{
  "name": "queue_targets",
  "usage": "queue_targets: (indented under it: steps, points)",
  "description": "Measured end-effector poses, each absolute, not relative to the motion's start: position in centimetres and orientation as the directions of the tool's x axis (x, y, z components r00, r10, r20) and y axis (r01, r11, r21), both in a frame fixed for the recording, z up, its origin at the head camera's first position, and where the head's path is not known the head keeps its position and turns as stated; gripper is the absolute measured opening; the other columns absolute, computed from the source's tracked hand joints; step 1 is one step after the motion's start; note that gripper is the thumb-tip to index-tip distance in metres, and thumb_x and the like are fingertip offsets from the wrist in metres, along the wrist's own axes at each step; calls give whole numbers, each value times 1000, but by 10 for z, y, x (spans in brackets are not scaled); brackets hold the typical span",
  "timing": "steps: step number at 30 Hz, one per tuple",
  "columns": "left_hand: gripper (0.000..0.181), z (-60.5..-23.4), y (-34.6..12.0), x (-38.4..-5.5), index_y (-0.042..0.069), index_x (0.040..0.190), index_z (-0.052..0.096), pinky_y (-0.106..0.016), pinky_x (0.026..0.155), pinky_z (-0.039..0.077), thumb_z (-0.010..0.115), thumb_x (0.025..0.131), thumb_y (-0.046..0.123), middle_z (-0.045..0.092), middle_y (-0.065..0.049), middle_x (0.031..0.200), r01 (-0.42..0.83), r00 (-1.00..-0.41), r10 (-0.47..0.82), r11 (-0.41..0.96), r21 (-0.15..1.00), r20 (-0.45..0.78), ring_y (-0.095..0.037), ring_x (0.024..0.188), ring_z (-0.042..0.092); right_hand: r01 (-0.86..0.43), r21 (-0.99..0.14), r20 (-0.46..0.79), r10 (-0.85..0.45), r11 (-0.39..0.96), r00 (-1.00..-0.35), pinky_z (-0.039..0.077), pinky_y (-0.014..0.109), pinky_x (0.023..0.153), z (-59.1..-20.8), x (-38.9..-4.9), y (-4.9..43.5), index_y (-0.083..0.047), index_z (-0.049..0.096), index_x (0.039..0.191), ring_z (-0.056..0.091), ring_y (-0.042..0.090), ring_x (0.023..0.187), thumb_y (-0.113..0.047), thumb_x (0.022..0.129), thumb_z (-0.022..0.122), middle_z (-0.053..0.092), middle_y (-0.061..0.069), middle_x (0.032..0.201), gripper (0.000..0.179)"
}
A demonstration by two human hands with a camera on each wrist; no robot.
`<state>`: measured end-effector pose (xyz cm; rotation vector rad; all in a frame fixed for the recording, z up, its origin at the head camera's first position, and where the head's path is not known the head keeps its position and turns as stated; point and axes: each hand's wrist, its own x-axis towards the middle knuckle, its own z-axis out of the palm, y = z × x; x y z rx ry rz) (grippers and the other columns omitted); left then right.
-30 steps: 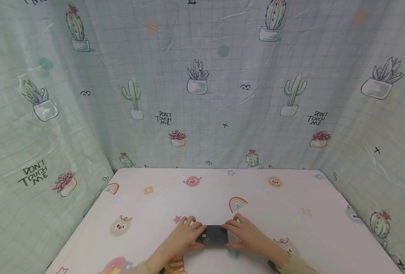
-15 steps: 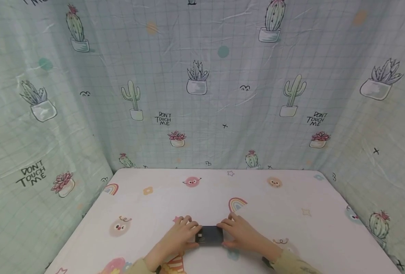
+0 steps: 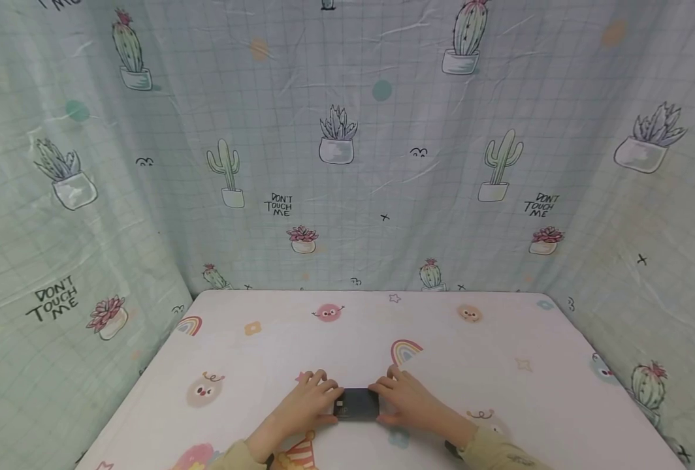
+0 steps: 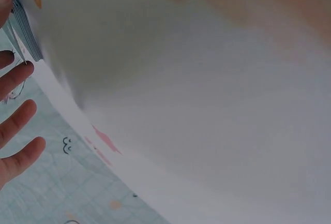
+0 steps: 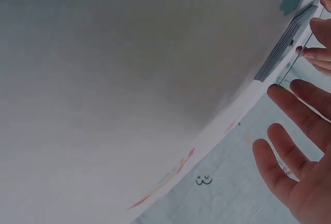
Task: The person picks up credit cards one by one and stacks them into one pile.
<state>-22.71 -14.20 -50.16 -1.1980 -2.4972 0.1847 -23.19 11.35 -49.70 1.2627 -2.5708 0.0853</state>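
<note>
A dark card (image 3: 357, 406) with a small pale square on its left side lies level between my hands. My left hand (image 3: 305, 406) pinches its left end, thumb at the near corner and index finger at the far one. At the other end my right hand (image 3: 411, 401) holds it the same way. Seen edge-on in the right wrist view, the thin card (image 5: 297, 61) is just above a neat stack of cards (image 5: 284, 45). The stack of cards (image 4: 27, 30) also shows in the left wrist view; from the head view the held card covers it.
The white table mat (image 3: 471, 365) carries printed rainbows, stars and smiling faces. A pale green curtain (image 3: 347, 183) with cactus drawings hangs behind the table's far edge and along both sides. Dark straps show at the sleeve cuffs.
Both hands have moved a little to the left with the card between them. The card looks smaller now, lower toward the table. The grip stays the same.
</note>
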Motion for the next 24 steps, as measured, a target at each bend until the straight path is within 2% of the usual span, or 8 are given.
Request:
queue_targets:
  steps: [9,24]
  points:
    - [46,-506,-145,-231,18,109,59,-33,76,38,61,75,49,60,6,100,731,-589,770,637,-245,246,-15,92,47,-778,75,244,-768,624,-593,36,20,67,-501,-235,110,-17,57,114,38,7,83,-49,75,62,59,-9,98,50]
    - [44,-501,-143,-233,19,110,59,-32,78,39,58,77,49,60,6,102,740,-604,771,637,-216,202,-14,92,48,-759,68,176,-757,647,-630,39,23,69,-502,-239,108,-18,57,115,39,8,86,-49,75,62,59,-9,101,51]
